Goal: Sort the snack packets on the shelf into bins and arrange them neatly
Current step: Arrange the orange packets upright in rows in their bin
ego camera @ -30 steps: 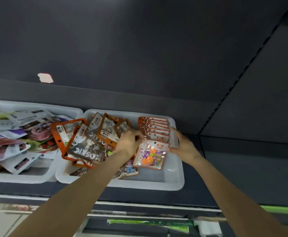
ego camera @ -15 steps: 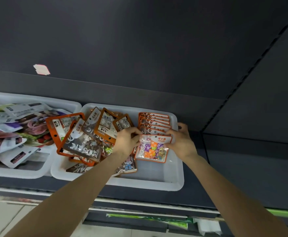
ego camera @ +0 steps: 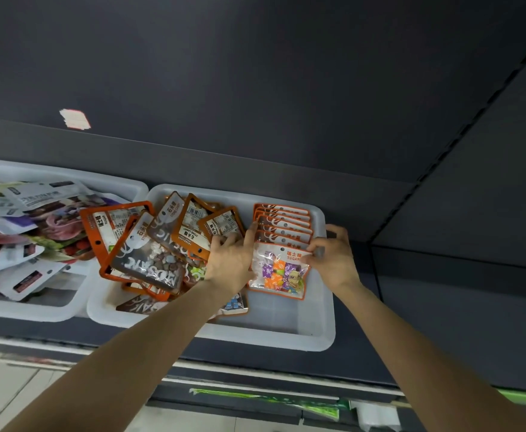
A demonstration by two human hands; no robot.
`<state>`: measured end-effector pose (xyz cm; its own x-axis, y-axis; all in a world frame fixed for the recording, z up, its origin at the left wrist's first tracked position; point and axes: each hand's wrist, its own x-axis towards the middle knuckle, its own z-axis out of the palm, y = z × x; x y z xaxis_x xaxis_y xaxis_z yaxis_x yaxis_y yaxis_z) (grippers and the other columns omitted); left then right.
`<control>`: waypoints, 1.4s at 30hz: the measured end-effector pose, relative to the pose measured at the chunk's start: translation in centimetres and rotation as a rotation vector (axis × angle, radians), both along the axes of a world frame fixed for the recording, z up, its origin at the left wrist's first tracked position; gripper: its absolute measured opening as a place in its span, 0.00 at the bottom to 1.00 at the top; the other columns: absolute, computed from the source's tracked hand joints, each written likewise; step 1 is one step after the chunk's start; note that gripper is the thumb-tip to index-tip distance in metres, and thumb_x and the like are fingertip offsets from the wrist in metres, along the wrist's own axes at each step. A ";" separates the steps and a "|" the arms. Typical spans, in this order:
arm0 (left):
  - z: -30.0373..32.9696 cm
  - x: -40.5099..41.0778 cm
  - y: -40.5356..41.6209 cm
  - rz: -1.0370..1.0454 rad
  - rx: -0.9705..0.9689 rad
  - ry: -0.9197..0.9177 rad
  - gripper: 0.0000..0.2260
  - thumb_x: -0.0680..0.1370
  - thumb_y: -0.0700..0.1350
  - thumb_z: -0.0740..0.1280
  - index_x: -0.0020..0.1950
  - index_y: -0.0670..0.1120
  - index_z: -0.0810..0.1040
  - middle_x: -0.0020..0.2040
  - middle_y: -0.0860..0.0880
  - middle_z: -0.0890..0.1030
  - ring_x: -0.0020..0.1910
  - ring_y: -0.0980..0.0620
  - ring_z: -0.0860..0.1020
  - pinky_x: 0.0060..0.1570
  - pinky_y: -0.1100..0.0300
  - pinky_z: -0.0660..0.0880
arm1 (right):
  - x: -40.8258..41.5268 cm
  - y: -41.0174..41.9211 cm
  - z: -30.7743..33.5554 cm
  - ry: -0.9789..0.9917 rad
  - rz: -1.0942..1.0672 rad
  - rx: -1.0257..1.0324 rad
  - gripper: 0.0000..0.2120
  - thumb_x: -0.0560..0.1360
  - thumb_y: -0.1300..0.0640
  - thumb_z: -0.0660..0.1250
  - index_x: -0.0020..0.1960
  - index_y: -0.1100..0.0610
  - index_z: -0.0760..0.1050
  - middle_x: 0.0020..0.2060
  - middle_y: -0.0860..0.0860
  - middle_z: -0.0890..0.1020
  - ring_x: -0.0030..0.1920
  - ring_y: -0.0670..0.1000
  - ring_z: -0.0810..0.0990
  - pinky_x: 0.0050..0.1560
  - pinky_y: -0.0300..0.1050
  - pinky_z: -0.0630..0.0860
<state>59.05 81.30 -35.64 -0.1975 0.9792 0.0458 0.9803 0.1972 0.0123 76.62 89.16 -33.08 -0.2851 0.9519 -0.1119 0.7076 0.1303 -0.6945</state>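
A white bin [ego camera: 314,335] on the dark shelf holds orange-framed snack packets. On its right side a neat row of packets [ego camera: 283,224] stands overlapped. The front one is a clear candy packet [ego camera: 279,271] with purple and orange sweets. My right hand [ego camera: 333,260] pinches that packet's top right corner. My left hand [ego camera: 230,260] touches its left edge, fingers reaching up along the row. On the bin's left a jumbled pile of orange packets [ego camera: 149,251] lies at mixed angles, one reading MOSAIC.
A second white bin [ego camera: 52,310] to the left is full of white and purple packets [ego camera: 21,232]. A dark shelf panel hangs overhead with a small pale sticker [ego camera: 74,119]. Right of the bins the dark shelf [ego camera: 442,291] runs on. Green items sit on a lower shelf [ego camera: 265,403].
The candy packet has been pushed back and stood up against the row. Both hands moved inward and back with it, and the right hand now pinches its top corner.
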 end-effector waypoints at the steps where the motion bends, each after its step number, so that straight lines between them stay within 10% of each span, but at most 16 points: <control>1: -0.2 0.2 0.0 0.006 0.022 0.007 0.44 0.73 0.57 0.69 0.78 0.45 0.46 0.66 0.46 0.74 0.67 0.46 0.69 0.64 0.50 0.63 | 0.1 0.0 0.2 0.004 0.012 0.013 0.06 0.70 0.62 0.74 0.41 0.58 0.77 0.67 0.51 0.66 0.64 0.49 0.72 0.47 0.26 0.67; 7: -1.2 -0.2 0.2 -0.031 0.193 0.033 0.46 0.56 0.52 0.82 0.69 0.41 0.71 0.42 0.45 0.83 0.44 0.44 0.81 0.43 0.49 0.75 | 0.4 -0.4 0.3 -0.210 0.188 0.109 0.16 0.70 0.59 0.74 0.53 0.52 0.71 0.71 0.49 0.58 0.70 0.49 0.62 0.57 0.38 0.72; 16: 0.8 -0.1 0.3 -0.024 0.016 -0.164 0.42 0.71 0.56 0.73 0.76 0.47 0.51 0.66 0.47 0.73 0.67 0.46 0.70 0.68 0.49 0.62 | 0.0 -0.3 0.8 -0.254 0.195 0.066 0.36 0.68 0.59 0.76 0.70 0.52 0.60 0.70 0.50 0.56 0.71 0.51 0.62 0.64 0.49 0.73; 24: 2.6 0.3 0.0 -0.013 -0.060 -0.183 0.39 0.72 0.53 0.72 0.76 0.50 0.53 0.68 0.46 0.68 0.69 0.44 0.66 0.69 0.47 0.63 | -0.2 -0.8 1.8 -0.365 0.235 0.175 0.32 0.73 0.51 0.72 0.71 0.50 0.61 0.72 0.50 0.55 0.72 0.52 0.56 0.64 0.49 0.70; 32: 7.4 -6.0 -6.2 0.091 0.289 -0.222 0.16 0.78 0.45 0.63 0.66 0.47 0.73 0.66 0.45 0.73 0.65 0.43 0.71 0.62 0.50 0.68 | -8.2 -4.0 4.6 -0.053 0.424 0.238 0.17 0.77 0.55 0.65 0.65 0.53 0.71 0.63 0.50 0.72 0.65 0.50 0.69 0.60 0.40 0.65; 38: 7.9 -17.2 -10.7 0.577 0.296 -0.422 0.23 0.77 0.43 0.67 0.68 0.34 0.67 0.63 0.33 0.71 0.63 0.34 0.69 0.61 0.46 0.66 | -16.9 -7.3 3.8 -0.217 0.577 0.186 0.37 0.75 0.37 0.62 0.77 0.45 0.48 0.77 0.50 0.51 0.76 0.53 0.49 0.75 0.54 0.50; 42: 8.6 -20.3 -11.2 0.503 0.138 -0.735 0.11 0.76 0.40 0.67 0.57 0.36 0.78 0.47 0.40 0.81 0.45 0.45 0.78 0.38 0.61 0.70 | -19.9 -9.2 2.6 -0.288 0.546 0.007 0.46 0.68 0.28 0.63 0.76 0.40 0.42 0.77 0.50 0.40 0.76 0.56 0.38 0.75 0.58 0.48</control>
<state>38.77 70.09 -27.02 -0.6270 0.7644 -0.1503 0.5143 0.5511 0.6571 56.69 80.00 -30.45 -0.6909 0.6780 -0.2510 0.6964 0.5309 -0.4829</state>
